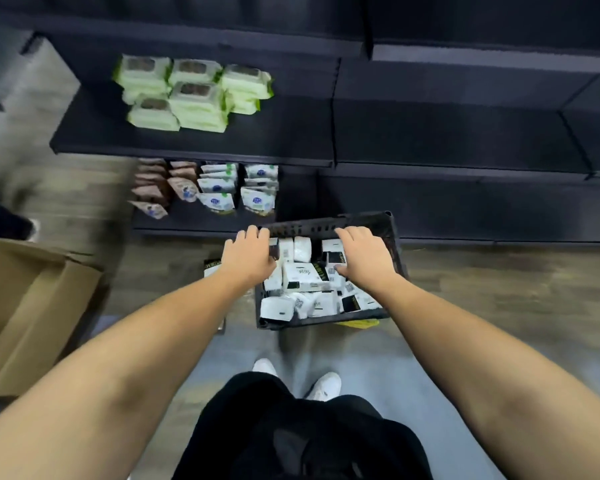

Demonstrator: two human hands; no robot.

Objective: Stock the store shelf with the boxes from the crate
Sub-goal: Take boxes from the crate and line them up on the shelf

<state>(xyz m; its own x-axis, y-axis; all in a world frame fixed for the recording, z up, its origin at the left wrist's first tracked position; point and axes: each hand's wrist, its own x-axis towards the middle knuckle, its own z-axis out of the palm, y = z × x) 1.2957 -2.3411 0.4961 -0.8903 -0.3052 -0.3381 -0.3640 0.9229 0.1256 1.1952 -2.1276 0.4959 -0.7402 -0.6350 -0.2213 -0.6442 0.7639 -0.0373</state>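
Observation:
A black plastic crate stands on the floor in front of the dark store shelf. It holds several white boxes with black labels, lying loosely. My left hand is at the crate's far left corner, its fingers curled over the rim. My right hand reaches into the crate's right half. Its fingers curve down over a white and black box, and its thumb lies against the box's near side.
Green-white wipe packs sit on the middle shelf, with pouches on the lowest shelf below. The shelves to the right are bare. An open cardboard carton lies at the left. Another person's shoe shows at the left. My own white shoes are behind the crate.

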